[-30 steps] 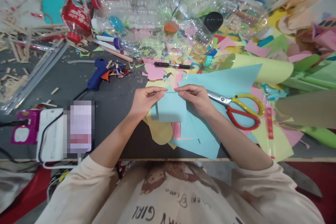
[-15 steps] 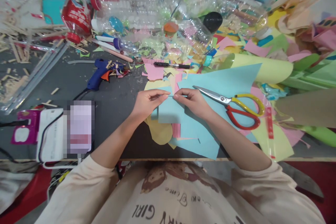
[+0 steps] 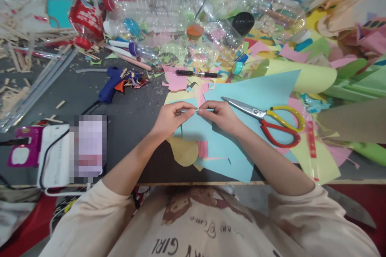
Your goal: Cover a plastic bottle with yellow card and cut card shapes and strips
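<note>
My left hand (image 3: 170, 117) and my right hand (image 3: 221, 115) meet over a small piece of light blue paper (image 3: 196, 126). Each hand pinches the paper's top edge, thumbs and forefingers almost touching in the middle. The piece hangs down from my fingers over a heap of blue, yellow and pink paper scraps (image 3: 208, 154). Just right of my right hand lie scissors (image 3: 268, 119) with yellow and red handles, resting on a large blue sheet (image 3: 262, 88).
A blue glue gun (image 3: 113, 83) lies at left, a black pen (image 3: 196, 74) beyond my hands. Clear plastic bottles (image 3: 181, 12) crowd the back. Rolled yellow and green paper (image 3: 316, 78) fills the right. A white and purple device (image 3: 54, 152) with cables sits near the table edge (image 3: 193, 183).
My fingers have slid inward along the blue paper's top edge, so the two pinches nearly touch. The piece now looks folded narrower at the top.
</note>
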{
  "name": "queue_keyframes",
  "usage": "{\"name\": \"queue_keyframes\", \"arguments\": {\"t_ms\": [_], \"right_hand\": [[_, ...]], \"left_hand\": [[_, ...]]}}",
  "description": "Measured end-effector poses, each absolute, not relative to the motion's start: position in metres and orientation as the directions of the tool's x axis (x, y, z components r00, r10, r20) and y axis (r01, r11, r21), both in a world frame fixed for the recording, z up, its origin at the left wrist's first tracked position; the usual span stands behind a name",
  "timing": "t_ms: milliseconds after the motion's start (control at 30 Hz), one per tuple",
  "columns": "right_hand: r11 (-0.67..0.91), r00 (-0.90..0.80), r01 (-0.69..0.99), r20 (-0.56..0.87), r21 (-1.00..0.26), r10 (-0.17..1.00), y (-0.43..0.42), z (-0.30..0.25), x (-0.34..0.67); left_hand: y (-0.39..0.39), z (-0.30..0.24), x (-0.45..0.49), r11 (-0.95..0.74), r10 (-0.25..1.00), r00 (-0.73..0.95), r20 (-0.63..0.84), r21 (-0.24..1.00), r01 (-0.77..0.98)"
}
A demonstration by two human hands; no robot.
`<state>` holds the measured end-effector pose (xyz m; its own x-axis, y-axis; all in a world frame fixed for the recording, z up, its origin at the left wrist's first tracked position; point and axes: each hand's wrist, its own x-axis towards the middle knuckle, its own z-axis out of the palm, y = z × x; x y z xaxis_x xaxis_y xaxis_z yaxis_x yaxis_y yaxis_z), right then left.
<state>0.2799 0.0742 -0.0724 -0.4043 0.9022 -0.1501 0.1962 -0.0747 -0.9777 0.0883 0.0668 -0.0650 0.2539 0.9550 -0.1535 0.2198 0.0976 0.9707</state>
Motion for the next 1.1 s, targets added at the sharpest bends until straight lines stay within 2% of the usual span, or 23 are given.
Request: {"name": "queue_keyframes", "arguments": {"t_ms": [433, 800, 1100], "right_hand": [[-0.044, -0.360, 0.137, -0.092, -0.990, 0.928, 0.0743, -0.0778, 0.2780], [-0.001, -0.308, 0.197, -0.062, -0.980, 0.949, 0.0673, -0.0774, 0.2803], [-0.005, -0.358, 0.177, -0.069, -0.984, 0.931, 0.0689, -0.0755, 0.2820]], "left_hand": [[0.0654, -0.0639, 0.0891, 0.055, 0.977, 0.189, -0.100, 0.972, 0.228], [0.0647, -0.0623, 0.0902, 0.028, 0.973, 0.217, -0.085, 0.968, 0.251], [0.0638, -0.0627, 0.0917, 0.016, 0.971, 0.227, -0.069, 0.974, 0.228]]}}
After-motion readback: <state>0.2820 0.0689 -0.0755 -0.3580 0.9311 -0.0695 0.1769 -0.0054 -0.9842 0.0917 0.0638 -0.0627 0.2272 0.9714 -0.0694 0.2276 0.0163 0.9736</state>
